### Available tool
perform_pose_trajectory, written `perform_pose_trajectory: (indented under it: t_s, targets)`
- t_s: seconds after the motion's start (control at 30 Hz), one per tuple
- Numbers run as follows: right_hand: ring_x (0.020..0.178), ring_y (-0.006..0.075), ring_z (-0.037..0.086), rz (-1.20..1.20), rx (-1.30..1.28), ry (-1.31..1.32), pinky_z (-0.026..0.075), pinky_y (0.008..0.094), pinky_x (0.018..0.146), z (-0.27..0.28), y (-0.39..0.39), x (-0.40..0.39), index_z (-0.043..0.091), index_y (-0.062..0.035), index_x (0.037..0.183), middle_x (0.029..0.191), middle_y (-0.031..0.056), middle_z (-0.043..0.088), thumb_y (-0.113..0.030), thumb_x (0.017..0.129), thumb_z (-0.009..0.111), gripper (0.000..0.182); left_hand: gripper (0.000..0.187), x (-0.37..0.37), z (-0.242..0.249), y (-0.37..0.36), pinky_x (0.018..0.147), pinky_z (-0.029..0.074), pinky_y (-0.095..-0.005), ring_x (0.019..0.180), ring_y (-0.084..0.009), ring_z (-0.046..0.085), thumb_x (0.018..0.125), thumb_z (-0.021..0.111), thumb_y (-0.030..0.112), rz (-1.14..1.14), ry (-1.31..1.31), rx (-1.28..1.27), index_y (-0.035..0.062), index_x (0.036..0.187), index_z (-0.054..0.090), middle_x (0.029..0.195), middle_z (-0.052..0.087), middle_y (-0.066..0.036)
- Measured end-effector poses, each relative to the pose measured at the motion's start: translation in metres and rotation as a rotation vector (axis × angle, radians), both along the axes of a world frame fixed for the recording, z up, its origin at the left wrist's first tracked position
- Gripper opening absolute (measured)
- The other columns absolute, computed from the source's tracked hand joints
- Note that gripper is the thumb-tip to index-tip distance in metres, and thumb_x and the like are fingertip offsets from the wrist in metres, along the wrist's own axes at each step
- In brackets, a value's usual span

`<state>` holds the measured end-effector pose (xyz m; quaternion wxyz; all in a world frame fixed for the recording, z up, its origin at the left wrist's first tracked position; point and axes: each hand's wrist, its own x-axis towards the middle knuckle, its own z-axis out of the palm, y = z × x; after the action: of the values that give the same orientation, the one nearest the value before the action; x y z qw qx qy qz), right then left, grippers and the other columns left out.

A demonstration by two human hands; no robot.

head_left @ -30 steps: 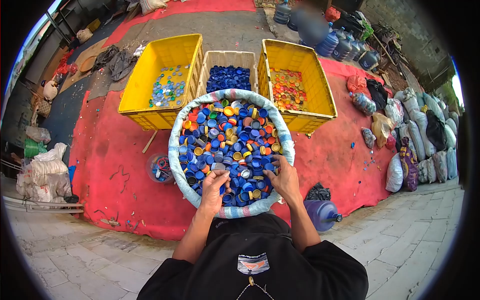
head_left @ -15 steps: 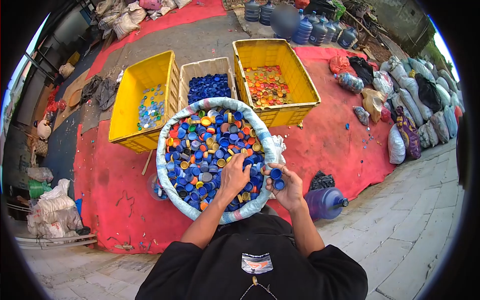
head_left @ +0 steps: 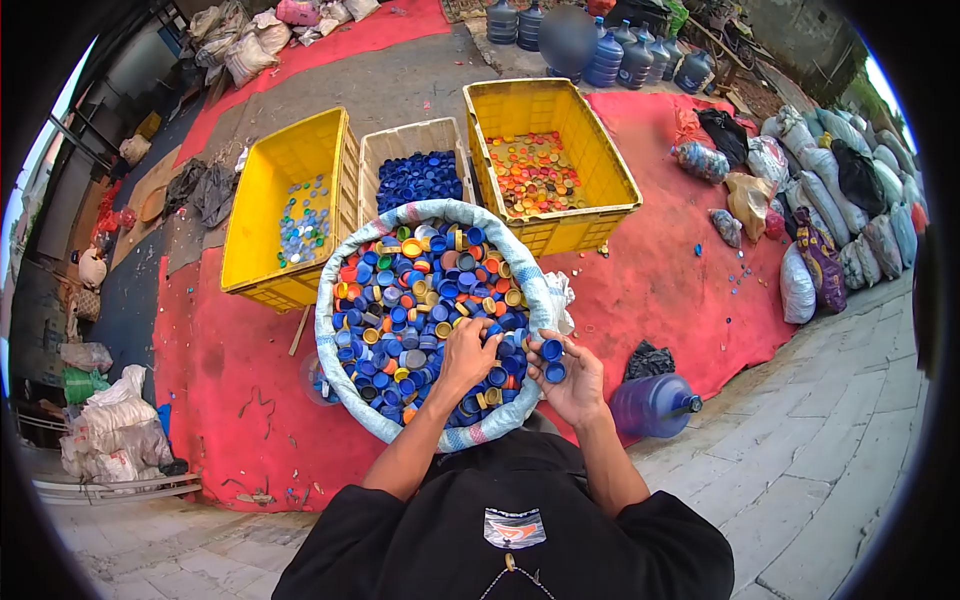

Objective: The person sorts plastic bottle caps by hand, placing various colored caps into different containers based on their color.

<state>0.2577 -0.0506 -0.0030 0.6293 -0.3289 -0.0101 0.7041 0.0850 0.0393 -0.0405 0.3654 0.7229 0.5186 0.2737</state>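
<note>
Resting over mixed caps [head_left: 400,330] heaped in a sack [head_left: 326,330] with a rolled rim, probably serving for a wide, steady mouth. Curling the left hand [head_left: 468,352] among the caps, perhaps pinching one, but hiding too much to tell. Cradling two blue caps [head_left: 554,373] in the half-curled, upturned right hand [head_left: 578,388] by the rim, likely for collecting several together. Facing an off-white crate [head_left: 410,138] of blue caps beyond, between a left yellow crate [head_left: 265,190] and a right yellow crate [head_left: 565,232], seemingly grouping colours within reach. Hiding the off-white crate's near end behind the sack. Crowding the right forearm's outer side with a tipped jug [head_left: 648,406] and black plastic [head_left: 650,359]. Piling filled sacks [head_left: 797,285] well apart, rightward.
</note>
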Motion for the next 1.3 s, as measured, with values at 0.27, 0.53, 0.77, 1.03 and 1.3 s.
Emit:
perform_pose_trajectory:
  t_s: [0.27,0.53,0.77,1.03,1.3]
  targets:
    - [0.109,0.0295,0.058,0.002,-0.025,0.106,0.047,0.0425,0.094,0.011,0.021,-0.022,0.049,0.0013,0.125,0.122,0.0180,0.058,-0.020,0.080,0.053,0.050,0.019,-0.044,0.029,-0.015,0.075,0.055,-0.0304,0.088,-0.0167,0.067,0.093,0.059,0.010,0.220,-1.112,-0.900,0.0010,0.110,0.058,0.099,0.067,-0.010]
    - [0.124,0.0361,0.048,0.094,-0.102,0.181,0.036,0.0475,0.110,0.011,0.045,-0.068,0.041,0.0054,0.130,0.129,0.0207,0.050,-0.012,0.072,0.054,0.062,0.025,-0.081,0.009,-0.023,0.088,0.054,-0.0397,0.100,-0.0279,0.064,0.095,0.055,0.020,0.408,-1.583,-0.998,-0.0020,0.106,0.059,0.105,0.064,-0.016]
    - [0.118,0.0379,0.050,0.078,-0.214,0.061,0.038,0.0486,0.105,0.009,0.086,-0.093,0.044,0.0067,0.123,0.122,0.0225,0.052,-0.017,0.076,0.049,0.053,0.024,-0.088,0.000,0.027,0.095,0.050,-0.0430,0.101,-0.0304,0.060,0.093,0.049,0.013,0.673,-1.561,-1.054,-0.0061,0.105,0.057,0.108,0.061,-0.020]
    - [0.145,0.0447,0.007,-0.070,0.171,0.123,0.010,0.0523,0.119,0.096,0.279,-0.105,-0.004,0.0151,0.143,0.152,0.0342,-0.001,-0.027,0.079,0.052,0.095,0.116,-0.093,0.097,0.230,0.119,0.004,-0.0460,0.146,-0.0388,0.001,0.080,0.060,0.061,0.542,-1.710,-0.779,-0.0119,0.146,-0.002,0.154,0.008,-0.031]
    - [0.128,0.0361,0.042,-0.123,0.218,-0.396,0.038,0.0467,0.107,0.049,0.182,-0.070,0.036,0.0076,0.135,0.140,0.0273,0.036,-0.012,0.086,0.051,0.055,0.038,-0.137,0.032,0.124,0.101,0.043,-0.0429,0.107,-0.0264,0.056,0.094,0.054,0.035,0.556,-1.518,-0.597,0.0010,0.112,0.057,0.110,0.060,-0.013]
